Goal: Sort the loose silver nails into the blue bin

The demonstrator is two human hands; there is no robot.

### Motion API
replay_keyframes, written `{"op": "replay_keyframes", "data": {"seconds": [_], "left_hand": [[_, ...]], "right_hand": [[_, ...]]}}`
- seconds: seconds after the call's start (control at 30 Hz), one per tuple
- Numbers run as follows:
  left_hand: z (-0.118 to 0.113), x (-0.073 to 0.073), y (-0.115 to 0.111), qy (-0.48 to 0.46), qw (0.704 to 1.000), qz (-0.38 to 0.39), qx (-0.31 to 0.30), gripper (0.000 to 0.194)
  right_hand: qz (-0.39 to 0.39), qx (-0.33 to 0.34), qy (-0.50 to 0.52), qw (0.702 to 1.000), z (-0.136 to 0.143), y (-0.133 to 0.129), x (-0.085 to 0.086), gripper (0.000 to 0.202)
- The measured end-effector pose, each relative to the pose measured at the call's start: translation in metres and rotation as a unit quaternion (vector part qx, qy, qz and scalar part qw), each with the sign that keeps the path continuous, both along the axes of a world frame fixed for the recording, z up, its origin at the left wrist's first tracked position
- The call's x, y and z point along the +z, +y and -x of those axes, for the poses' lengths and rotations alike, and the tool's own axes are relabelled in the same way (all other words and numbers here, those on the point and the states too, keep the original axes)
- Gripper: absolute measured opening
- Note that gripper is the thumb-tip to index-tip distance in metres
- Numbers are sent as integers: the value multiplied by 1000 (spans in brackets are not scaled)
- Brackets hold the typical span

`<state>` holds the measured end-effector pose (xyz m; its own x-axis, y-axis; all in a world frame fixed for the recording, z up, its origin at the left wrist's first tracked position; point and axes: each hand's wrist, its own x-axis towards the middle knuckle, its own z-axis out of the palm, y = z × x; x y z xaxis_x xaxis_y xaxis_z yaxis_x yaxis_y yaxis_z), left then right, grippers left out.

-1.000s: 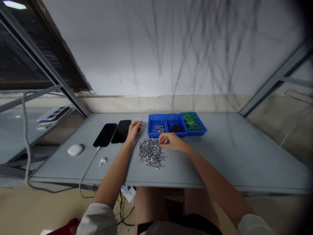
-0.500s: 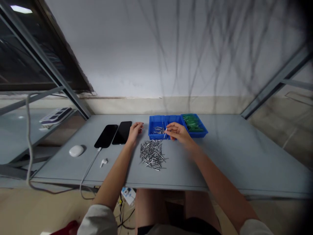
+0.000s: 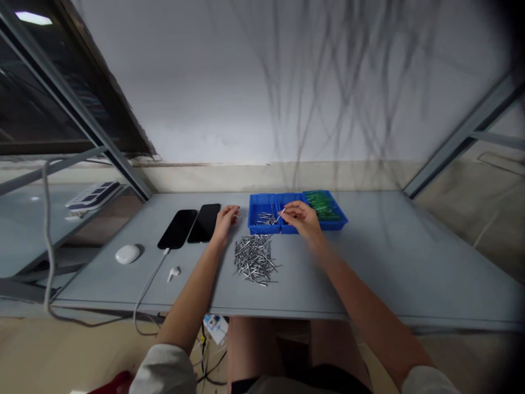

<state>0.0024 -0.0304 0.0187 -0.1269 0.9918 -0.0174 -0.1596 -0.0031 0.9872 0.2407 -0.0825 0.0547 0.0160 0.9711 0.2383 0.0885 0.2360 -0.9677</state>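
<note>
My right hand is above the middle compartment of the blue bins, with thumb and fingertips pinched on a slim silver rivet. The rivet slants, its lower end near the divider beside the left blue bin. Several loose rivets lie in that left bin. My left hand rests on the table beside a black phone, its fingers loosely curled and apart, with nothing visible in them. Between my forearms, just in front of the bins, is a pile of silver rivets.
Green pieces in clear wrapping fill the right bin. To the left lie two black phones, one with a white cable, plus a white earbud and its rounded case. A wall rises behind the table.
My right hand has moved slightly up and to the right with the rivet, which now leans more. My left hand stays in its place.
</note>
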Motion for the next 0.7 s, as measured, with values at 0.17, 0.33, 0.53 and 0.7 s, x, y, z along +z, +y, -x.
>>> {"op": "replay_keyframes", "data": {"seconds": [0.17,0.33,0.53,0.7], "left_hand": [[0,0,0,0,1000,1,-4,32],[-1,1,-1,-1,1000,2,-2,33],[-2,1,-1,4,1000,-4,-4,33],[-2,3,-2,10,1000,-1,1,33]], "right_hand": [[-83,-52,-91,991,6,-4,-6,23],[-145,-77,-213,963,9,-5,-14,10],[-155,-84,-299,938,11,-4,-23,12],[-165,-84,-336,923,9,-5,-21,22]]}}
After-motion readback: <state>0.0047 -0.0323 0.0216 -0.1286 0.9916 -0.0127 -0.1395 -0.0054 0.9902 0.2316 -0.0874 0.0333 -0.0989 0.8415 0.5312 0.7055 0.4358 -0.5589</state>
